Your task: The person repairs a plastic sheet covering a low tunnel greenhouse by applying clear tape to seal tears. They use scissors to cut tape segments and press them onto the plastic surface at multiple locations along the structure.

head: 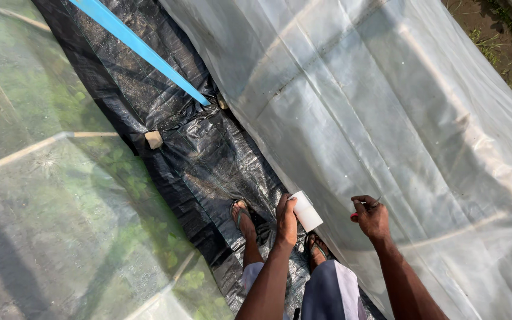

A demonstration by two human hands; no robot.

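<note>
Standing between two low plastic tunnels, the person has both arms out in front, over the edge of the clear sheet. The left hand (286, 220) is closed around a white roll (306, 211), probably tape, gripped by its near end so the rest points away toward two o'clock. Held that way, the roll's free end sits right against the translucent plastic sheeting (374, 101) that fills the frame from twelve round to four o'clock.

The right hand (371, 218), just to the three o'clock side of the roll, is curled nearly shut, fingers pinched on something small and thin with a red bit showing at the thumb side. What it is, I cannot tell; it is too small. The hand hovers close over the sheeting, knuckles up, apparently so the pinched thing can meet the plastic.

Underfoot runs a strip of black woven ground cover (208, 160), heading off toward eleven o'clock between the tunnels; the feet in sandals (242, 214) stand on it at six o'clock. A small pale block (154, 139) sits on its edge at ten o'clock, seemingly weighing it down. A blue strip (140, 47) crosses diagonally from twelve o'clock. The other tunnel's plastic (48, 195), with green plants beneath and thin hoops holding it up, fills nine o'clock.
</note>
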